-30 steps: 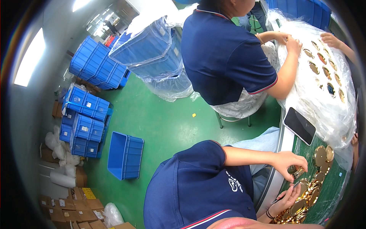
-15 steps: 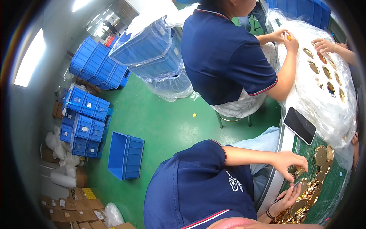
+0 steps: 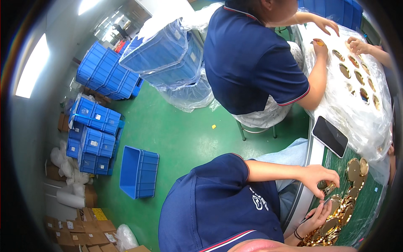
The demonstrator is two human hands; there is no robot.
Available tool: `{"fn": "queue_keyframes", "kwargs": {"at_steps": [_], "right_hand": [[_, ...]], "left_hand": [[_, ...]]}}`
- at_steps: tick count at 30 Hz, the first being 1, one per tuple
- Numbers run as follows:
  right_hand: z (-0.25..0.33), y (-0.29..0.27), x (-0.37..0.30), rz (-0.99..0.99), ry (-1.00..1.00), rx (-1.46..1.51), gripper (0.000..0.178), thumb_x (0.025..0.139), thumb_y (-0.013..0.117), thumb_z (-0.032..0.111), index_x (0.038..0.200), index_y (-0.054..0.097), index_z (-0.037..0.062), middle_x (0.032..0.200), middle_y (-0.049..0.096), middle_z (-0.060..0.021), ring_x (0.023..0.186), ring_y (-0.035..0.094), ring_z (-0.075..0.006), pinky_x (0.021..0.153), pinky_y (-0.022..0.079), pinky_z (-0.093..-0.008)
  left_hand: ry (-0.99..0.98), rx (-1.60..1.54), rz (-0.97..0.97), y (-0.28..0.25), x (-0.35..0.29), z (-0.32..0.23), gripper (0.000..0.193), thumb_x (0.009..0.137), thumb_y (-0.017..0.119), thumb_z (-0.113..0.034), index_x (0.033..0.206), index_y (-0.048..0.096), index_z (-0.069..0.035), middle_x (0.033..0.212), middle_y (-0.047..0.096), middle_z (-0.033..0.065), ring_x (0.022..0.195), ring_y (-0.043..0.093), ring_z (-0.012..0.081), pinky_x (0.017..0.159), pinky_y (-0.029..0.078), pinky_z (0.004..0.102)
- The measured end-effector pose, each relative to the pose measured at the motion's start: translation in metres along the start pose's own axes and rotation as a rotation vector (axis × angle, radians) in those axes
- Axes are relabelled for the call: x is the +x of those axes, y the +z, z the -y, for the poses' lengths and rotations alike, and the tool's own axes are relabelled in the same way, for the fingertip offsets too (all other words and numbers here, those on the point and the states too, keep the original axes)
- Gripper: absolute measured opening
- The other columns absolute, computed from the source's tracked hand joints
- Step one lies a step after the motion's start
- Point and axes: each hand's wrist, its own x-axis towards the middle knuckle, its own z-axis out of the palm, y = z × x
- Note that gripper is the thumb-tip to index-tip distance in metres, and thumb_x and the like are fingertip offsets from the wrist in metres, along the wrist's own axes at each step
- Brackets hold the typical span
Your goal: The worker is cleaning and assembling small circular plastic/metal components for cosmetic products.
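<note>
Swung outward, a co-worker's hand stretches away; over the counter, the wearer's left hand curls fingers around a gold case, seemingly to steady it; the right hand pinches a slim dark object.

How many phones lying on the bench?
1: a dark-screened phone near the edge of the bench, beside the plastic sheeting, above the left hand in the picture. Others could be hidden under the sheeting.
</note>
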Motion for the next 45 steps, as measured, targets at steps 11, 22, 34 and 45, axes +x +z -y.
{"fn": "queue_keyframes", "kwargs": {"at_steps": [11, 22, 34, 45], "right_hand": [[0.0023, 0.0023, -0.0006, 0.009, 0.03, 0.0, 0.041, 0.099, 0.049, 0.013, 0.138, 0.043, -0.0016, 0.113, 0.061, -0.0141, 0.051, 0.038, -0.0021, 0.042, 0.028, -0.0162], [0.0018, 0.0005, 0.0007, 0.005, 0.023, -0.003, 0.042, 0.1, 0.048, 0.013, 0.138, 0.042, -0.0011, 0.115, 0.061, -0.0145, 0.051, 0.038, -0.0021, 0.042, 0.028, -0.0161], [-0.0012, -0.0005, 0.0014, 0.005, 0.023, 0.002, 0.041, 0.1, 0.048, 0.013, 0.138, 0.042, -0.001, 0.116, 0.062, -0.0164, 0.05, 0.038, -0.0018, 0.042, 0.028, -0.0156], [-0.0006, -0.0009, 0.0008, 0.022, 0.022, 0.013, 0.041, 0.1, 0.048, 0.012, 0.138, 0.042, -0.0005, 0.115, 0.061, -0.0133, 0.052, 0.038, -0.0014, 0.043, 0.028, -0.0158]], "left_hand": [[0.015, 0.023, -0.016, 0.0011, -0.0017, 0.0023, 0.061, 0.067, 0.077, -0.035, 0.12, 0.054, -0.016, 0.123, 0.056, 0.004, 0.102, 0.063, 0.0248, 0.077, 0.052, 0.0363], [0.006, 0.006, -0.009, 0.0017, -0.0005, 0.0032, 0.06, 0.067, 0.076, -0.034, 0.12, 0.055, -0.015, 0.123, 0.056, 0.0048, 0.102, 0.063, 0.0242, 0.078, 0.052, 0.0358], [0.004, 0.023, -0.016, 0.0017, 0.0002, 0.0015, 0.059, 0.066, 0.076, -0.031, 0.119, 0.056, -0.015, 0.122, 0.056, 0.0047, 0.1, 0.065, 0.0225, 0.078, 0.053, 0.0346], [0.012, 0.02, -0.02, 0.0021, -0.0003, 0.0026, 0.059, 0.066, 0.076, -0.03, 0.119, 0.056, -0.015, 0.122, 0.056, 0.0047, 0.098, 0.065, 0.0226, 0.078, 0.054, 0.0344]]}}
